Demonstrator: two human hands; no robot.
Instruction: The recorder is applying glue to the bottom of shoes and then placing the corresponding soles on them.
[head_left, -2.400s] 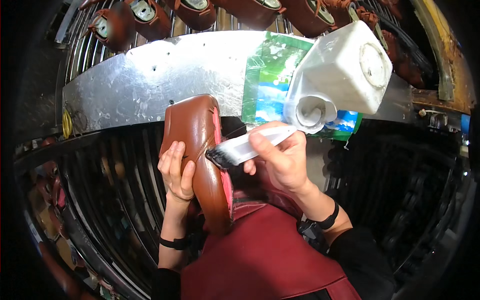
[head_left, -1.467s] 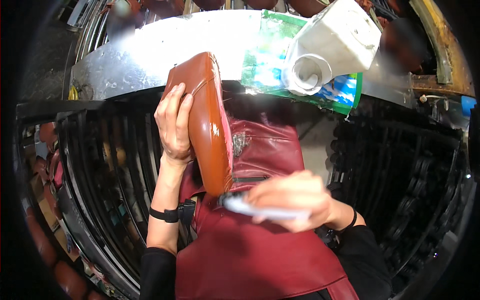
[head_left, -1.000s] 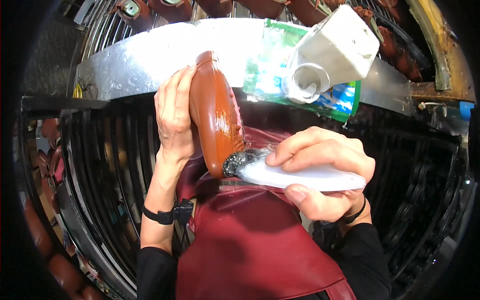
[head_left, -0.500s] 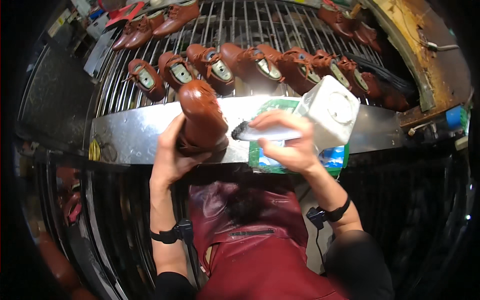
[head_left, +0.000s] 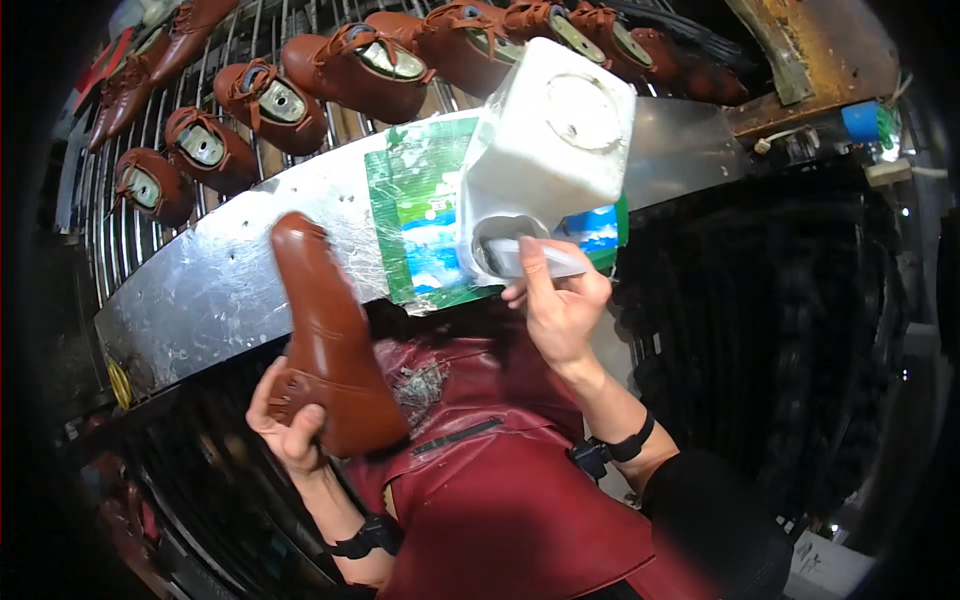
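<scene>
At the round mouth of the white, square-sided plastic jug [head_left: 570, 135], the right hand [head_left: 562, 315] grips the white plastic-handled brush [head_left: 565, 262], its bristle end now in that mouth; moments ago it was beside the glossy reddish-brown leather shoe [head_left: 330, 330], so brushing seems paused. The shoe lies at one o'clock from the left hand [head_left: 288, 430], which grasps it between thumb and fingers, and at nine o'clock from the right hand, toe pointing to eleven.
</scene>
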